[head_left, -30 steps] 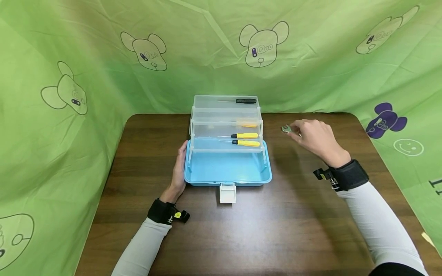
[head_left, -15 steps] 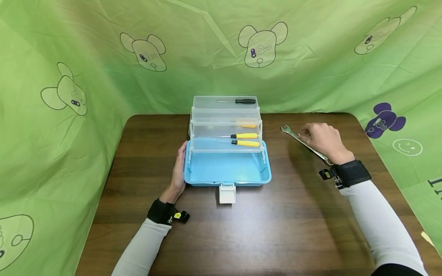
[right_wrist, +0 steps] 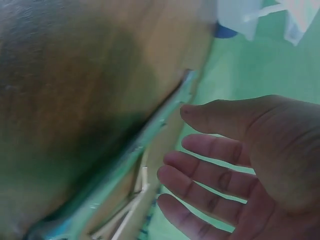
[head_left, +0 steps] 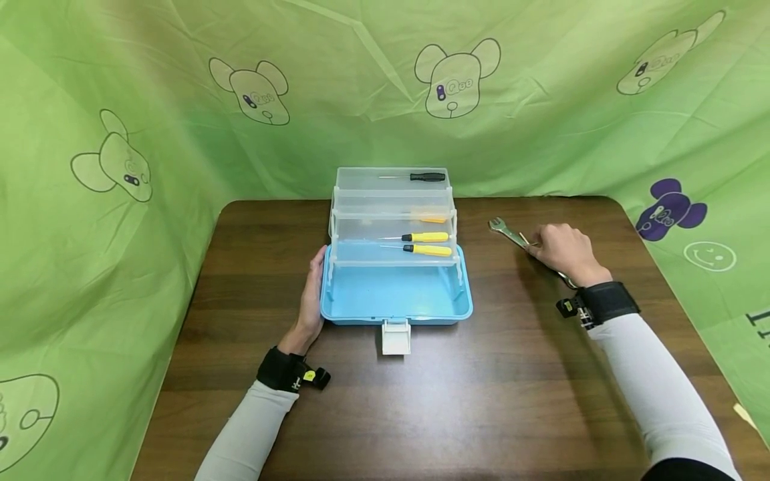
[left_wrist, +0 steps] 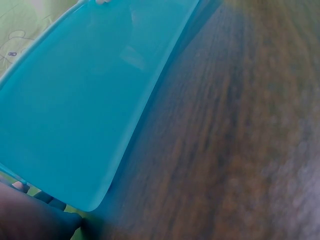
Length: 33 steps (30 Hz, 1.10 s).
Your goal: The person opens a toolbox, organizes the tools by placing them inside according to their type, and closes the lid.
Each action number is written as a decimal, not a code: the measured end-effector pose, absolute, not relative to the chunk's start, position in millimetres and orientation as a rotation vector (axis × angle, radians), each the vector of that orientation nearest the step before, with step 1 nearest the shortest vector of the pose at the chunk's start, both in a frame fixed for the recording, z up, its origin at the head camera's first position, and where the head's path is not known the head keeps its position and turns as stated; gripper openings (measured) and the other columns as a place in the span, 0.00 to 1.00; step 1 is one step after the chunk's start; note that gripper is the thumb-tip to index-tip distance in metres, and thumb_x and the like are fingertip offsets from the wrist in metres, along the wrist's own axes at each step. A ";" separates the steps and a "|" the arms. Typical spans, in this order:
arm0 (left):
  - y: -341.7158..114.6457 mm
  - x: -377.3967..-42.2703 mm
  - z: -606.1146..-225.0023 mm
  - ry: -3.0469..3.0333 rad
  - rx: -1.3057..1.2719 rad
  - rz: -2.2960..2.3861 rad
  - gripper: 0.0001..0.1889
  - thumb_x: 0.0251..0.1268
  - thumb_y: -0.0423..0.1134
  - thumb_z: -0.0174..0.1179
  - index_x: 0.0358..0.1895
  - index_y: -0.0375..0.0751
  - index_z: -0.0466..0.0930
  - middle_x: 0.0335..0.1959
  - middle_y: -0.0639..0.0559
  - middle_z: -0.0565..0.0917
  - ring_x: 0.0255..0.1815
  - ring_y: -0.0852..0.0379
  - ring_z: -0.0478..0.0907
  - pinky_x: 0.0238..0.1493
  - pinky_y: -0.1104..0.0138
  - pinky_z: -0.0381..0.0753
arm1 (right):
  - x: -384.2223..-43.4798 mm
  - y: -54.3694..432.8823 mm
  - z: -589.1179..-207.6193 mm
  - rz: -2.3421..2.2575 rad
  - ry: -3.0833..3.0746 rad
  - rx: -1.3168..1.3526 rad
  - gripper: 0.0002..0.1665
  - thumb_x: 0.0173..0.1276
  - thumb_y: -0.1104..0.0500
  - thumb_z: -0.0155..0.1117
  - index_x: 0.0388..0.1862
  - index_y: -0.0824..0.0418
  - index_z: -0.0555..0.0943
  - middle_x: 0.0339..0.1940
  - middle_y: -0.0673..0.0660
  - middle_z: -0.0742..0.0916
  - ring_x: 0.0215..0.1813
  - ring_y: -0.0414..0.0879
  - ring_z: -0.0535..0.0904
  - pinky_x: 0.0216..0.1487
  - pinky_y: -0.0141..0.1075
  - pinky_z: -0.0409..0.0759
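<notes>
My left hand (head_left: 311, 294) rests along the left wall of a light-blue toolbox (head_left: 397, 321), fingers straight; its wrist view shows part of this hand (left_wrist: 35, 212) beside the box corner. The toolbox stands open with clear stepped trays (head_left: 361, 250) raised. On the table to its right lies a metal wrench (head_left: 508, 232). Over the wrench's middle is my right hand (head_left: 564, 252). In its wrist view the right hand (right_wrist: 240, 165) has loosely spread fingers and holds nothing visible. Thin pale pieces (right_wrist: 132, 205) lie beside the wrench, their kind unclear.
Yellow-handled screwdrivers (head_left: 428, 250) lie in the lower trays, and a black-handled screwdriver (head_left: 428, 177) in the top one. A white latch (head_left: 396, 339) hangs down at the toolbox's front. A green printed cloth (head_left: 361, 133) rises behind the wooden table (head_left: 385, 421).
My right hand has moved right and toward me, away from the wrench's near-box end, uncovering more of the wrench. The left hand and the toolbox have stayed in place.
</notes>
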<state>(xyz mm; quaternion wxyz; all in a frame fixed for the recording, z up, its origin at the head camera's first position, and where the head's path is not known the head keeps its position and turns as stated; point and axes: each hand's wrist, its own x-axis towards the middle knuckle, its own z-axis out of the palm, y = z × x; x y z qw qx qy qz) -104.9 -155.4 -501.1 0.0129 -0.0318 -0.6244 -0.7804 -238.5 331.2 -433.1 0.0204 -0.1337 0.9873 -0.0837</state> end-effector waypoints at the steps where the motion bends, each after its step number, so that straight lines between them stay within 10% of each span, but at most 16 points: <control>1: -155.4 -105.0 -501.2 -1.944 -0.101 -2.433 0.36 0.90 0.56 0.23 0.87 0.34 0.40 0.88 0.40 0.44 0.89 0.48 0.39 0.86 0.50 0.37 | -239.0 332.1 -435.1 -0.259 3.059 -0.411 0.13 0.66 0.55 0.75 0.43 0.62 0.89 0.38 0.67 0.89 0.37 0.72 0.85 0.31 0.65 0.78; 26: -155.7 -106.0 -504.7 -1.950 -0.104 -2.426 0.36 0.90 0.55 0.22 0.86 0.34 0.41 0.88 0.40 0.45 0.89 0.48 0.39 0.86 0.50 0.37 | -241.7 338.7 -455.1 -0.233 3.053 -0.438 0.05 0.67 0.59 0.72 0.33 0.60 0.90 0.34 0.73 0.88 0.32 0.73 0.84 0.29 0.65 0.78; 33: -155.5 -106.0 -504.0 -1.940 -0.104 -2.432 0.36 0.90 0.55 0.22 0.87 0.34 0.41 0.88 0.41 0.45 0.88 0.49 0.39 0.86 0.50 0.38 | -247.0 338.8 -456.5 -0.191 3.035 -0.626 0.18 0.64 0.66 0.71 0.17 0.59 0.75 0.19 0.57 0.78 0.23 0.57 0.75 0.28 0.58 0.75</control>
